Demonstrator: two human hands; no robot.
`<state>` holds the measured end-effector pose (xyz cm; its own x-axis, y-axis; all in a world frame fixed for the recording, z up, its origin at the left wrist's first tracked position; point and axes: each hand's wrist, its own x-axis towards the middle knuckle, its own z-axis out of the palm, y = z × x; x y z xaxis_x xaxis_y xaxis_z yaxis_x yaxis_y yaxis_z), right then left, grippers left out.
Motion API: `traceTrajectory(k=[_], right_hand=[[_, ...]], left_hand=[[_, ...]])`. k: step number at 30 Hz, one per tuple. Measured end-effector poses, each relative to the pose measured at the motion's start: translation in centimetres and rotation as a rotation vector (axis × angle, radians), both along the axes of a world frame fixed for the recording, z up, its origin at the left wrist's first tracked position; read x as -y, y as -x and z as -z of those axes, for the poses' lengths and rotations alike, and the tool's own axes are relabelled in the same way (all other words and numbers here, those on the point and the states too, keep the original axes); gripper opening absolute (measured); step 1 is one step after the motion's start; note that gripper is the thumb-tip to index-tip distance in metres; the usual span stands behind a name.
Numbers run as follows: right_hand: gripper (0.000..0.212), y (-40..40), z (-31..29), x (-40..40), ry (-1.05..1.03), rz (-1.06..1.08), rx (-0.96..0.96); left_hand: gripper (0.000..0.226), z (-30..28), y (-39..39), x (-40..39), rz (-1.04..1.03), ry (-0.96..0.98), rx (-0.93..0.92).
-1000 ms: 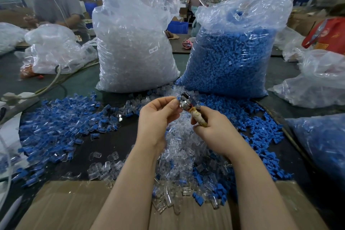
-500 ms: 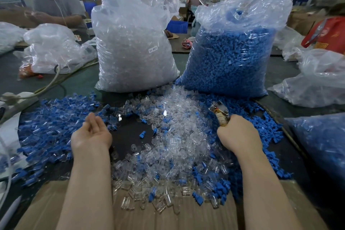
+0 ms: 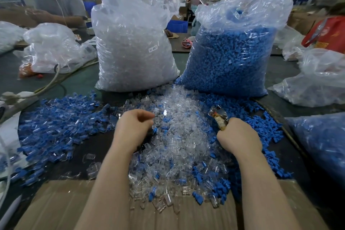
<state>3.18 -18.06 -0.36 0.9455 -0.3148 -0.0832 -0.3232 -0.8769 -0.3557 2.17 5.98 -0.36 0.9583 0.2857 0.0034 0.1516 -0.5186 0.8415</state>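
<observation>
A busy factory floor, and a dark desk (image 3: 84,82) heaped with small plastic parts. The left hand (image 3: 133,129) sits at the left edge of the pile of clear pieces (image 3: 179,136), fingers curled down with the tips among them; whether one is pinched there cannot be told. The right hand (image 3: 239,137) is clamped round the handle of a metal tool (image 3: 218,115), its shiny head poking up over the pile's right side. Blue pieces (image 3: 56,117) spread away to the left and fringe the right. Cardboard (image 3: 56,207) lies under both forearms at the near edge. Behind the pile stand two big plastic bags side by side: the clear-piece bag (image 3: 134,46) left, the blue-piece bag (image 3: 229,58) right.
</observation>
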Motion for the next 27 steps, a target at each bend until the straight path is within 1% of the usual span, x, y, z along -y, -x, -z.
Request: traceTrajectory(k=[2,3,5,7,10,13,15,17,19,22,25,27], right_hand=[[0.022,0.0,0.1,0.0,-0.005,0.009,0.0],[0.02,0.0,0.1,-0.1,0.0,0.009,-0.007],[0.017,0.0,0.1,-0.1,0.013,0.002,-0.025],[0.017,0.0,0.1,-0.1,0.018,-0.006,-0.041],[0.019,0.1,0.2,-0.1,0.037,-0.004,-0.044],[0.023,0.1,0.3,-0.1,0.052,0.016,-0.031],[0.026,0.1,0.3,-0.2,0.048,0.032,-0.03],[0.026,0.0,0.2,-0.3,0.04,0.046,-0.025],[0.024,0.0,0.1,-0.1,0.033,0.059,0.013],[0.015,-0.1,0.0,0.2,-0.005,0.049,0.137],[0.015,-0.5,-0.2,0.0,-0.152,-0.023,0.229],[0.012,-0.6,-0.6,-0.4,-0.309,-0.066,0.295]], left_hand=[[0.025,0.6,-0.3,0.6,0.05,-0.239,-0.049],[0.031,0.9,-0.4,0.7,0.078,-0.314,-0.066],[0.043,1.1,-0.5,0.9,0.123,-0.392,-0.075],[0.041,1.1,-0.5,0.8,0.118,-0.405,-0.072],[0.02,1.1,-0.4,0.6,0.076,-0.409,-0.064],[0.019,1.1,-0.4,0.6,0.064,-0.407,-0.067],[0.014,1.1,-0.5,0.6,0.055,-0.407,-0.072],[0.011,1.1,-0.6,0.6,0.043,-0.365,-0.066],[0.016,1.0,-0.7,0.5,0.041,-0.24,-0.041],[0.017,0.2,-0.7,0.9,0.022,-0.048,0.025],[0.019,-0.8,-0.6,1.5,0.031,0.155,0.039],[0.016,-1.3,-0.4,2.0,0.051,0.269,0.033]])
